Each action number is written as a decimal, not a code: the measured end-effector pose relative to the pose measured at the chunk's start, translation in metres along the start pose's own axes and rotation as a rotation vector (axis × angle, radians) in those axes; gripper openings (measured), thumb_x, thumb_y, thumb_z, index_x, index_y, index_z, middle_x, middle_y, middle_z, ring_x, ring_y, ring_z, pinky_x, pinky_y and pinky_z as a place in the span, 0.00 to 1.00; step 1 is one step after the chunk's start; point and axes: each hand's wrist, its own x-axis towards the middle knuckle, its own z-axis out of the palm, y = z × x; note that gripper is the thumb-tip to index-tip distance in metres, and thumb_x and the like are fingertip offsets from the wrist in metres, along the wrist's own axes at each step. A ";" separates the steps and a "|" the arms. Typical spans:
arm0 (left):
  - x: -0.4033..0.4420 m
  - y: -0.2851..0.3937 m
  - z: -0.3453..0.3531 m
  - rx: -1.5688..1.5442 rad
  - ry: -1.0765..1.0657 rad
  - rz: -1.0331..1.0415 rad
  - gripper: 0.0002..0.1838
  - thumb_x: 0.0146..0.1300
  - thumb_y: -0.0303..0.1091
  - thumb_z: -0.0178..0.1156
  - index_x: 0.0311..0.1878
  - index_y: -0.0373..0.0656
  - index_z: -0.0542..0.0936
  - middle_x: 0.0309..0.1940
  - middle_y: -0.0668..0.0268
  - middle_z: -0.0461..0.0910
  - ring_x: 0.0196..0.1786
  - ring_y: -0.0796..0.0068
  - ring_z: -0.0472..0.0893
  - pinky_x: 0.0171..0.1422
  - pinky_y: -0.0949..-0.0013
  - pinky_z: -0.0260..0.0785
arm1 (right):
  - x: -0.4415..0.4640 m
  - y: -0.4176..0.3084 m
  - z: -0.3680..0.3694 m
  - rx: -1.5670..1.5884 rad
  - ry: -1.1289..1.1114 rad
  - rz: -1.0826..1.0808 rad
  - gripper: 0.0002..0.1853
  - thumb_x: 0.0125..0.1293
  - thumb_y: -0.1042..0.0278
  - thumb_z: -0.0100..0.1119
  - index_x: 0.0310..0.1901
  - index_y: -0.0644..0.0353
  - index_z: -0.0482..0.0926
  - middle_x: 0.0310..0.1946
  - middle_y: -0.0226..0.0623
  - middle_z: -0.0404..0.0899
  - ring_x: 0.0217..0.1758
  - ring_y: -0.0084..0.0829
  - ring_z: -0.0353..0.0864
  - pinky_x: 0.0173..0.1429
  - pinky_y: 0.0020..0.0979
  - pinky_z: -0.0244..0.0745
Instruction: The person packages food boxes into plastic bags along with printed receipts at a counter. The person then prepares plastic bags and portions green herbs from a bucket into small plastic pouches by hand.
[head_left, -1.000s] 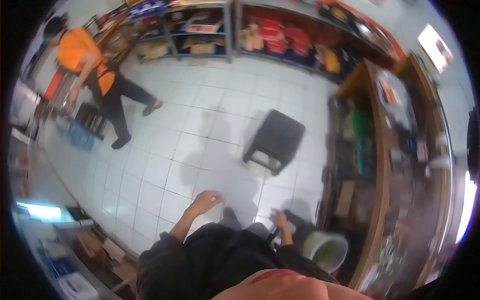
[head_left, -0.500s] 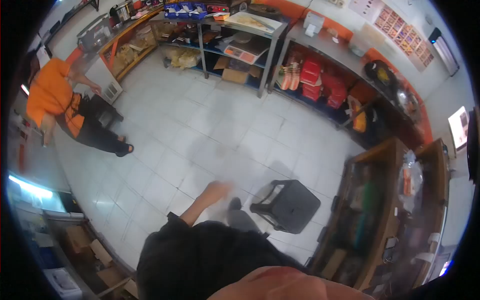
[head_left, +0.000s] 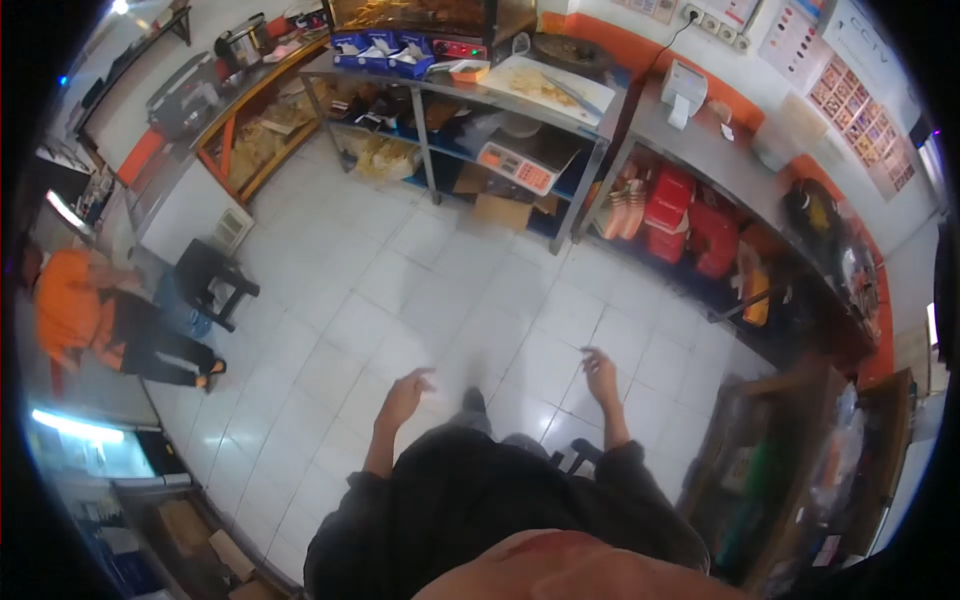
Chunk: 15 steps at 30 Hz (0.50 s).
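Note:
My left hand [head_left: 405,395] hangs over the white tiled floor [head_left: 470,330], its fingers loosely apart and holding nothing. On the other side, my right hand [head_left: 600,378] is also in the air above the tiles, fingers spread, with nothing in it. Neither hand touches an object. Close below my right forearm, the dark legs of a stool [head_left: 577,456] show; my body hides the rest of it. One of my feet [head_left: 474,400] is visible between the hands.
Ahead stands a metal table [head_left: 440,84] with a white cutting board [head_left: 548,92], blue boxes [head_left: 380,55] and a scale [head_left: 520,166] below. Red boxes [head_left: 670,200] fill a shelf at right. A person in orange [head_left: 75,310] stands left, near a black stool [head_left: 212,280].
My view has swung toward the counters, which appear nearer. My right hand has come into view. The grey stool has slid behind my body. The person in orange appears lower left.

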 end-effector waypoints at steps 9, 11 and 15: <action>0.317 0.106 -0.050 0.074 -0.062 0.330 0.20 0.59 0.20 0.42 0.47 0.49 0.80 0.28 0.59 0.81 0.30 0.66 0.80 0.38 0.67 0.69 | -0.140 0.103 0.013 -0.198 -0.647 0.815 0.11 0.55 0.68 0.57 0.41 0.60 0.80 0.36 0.49 0.81 0.40 0.47 0.80 0.44 0.44 0.74; 0.364 0.106 -0.045 0.127 -0.029 0.403 0.16 0.59 0.24 0.45 0.41 0.52 0.81 0.20 0.58 0.75 0.25 0.67 0.77 0.34 0.65 0.68 | -0.120 0.100 0.005 -0.196 -0.646 0.959 0.12 0.54 0.70 0.58 0.41 0.59 0.80 0.35 0.48 0.81 0.38 0.46 0.80 0.42 0.42 0.74; 0.445 0.159 -0.078 0.342 -0.122 0.197 0.13 0.64 0.34 0.48 0.45 0.44 0.80 0.41 0.54 0.81 0.47 0.51 0.78 0.52 0.55 0.69 | 0.001 0.120 0.007 -0.153 -0.540 0.960 0.13 0.52 0.72 0.59 0.42 0.56 0.80 0.34 0.45 0.81 0.36 0.44 0.81 0.40 0.40 0.75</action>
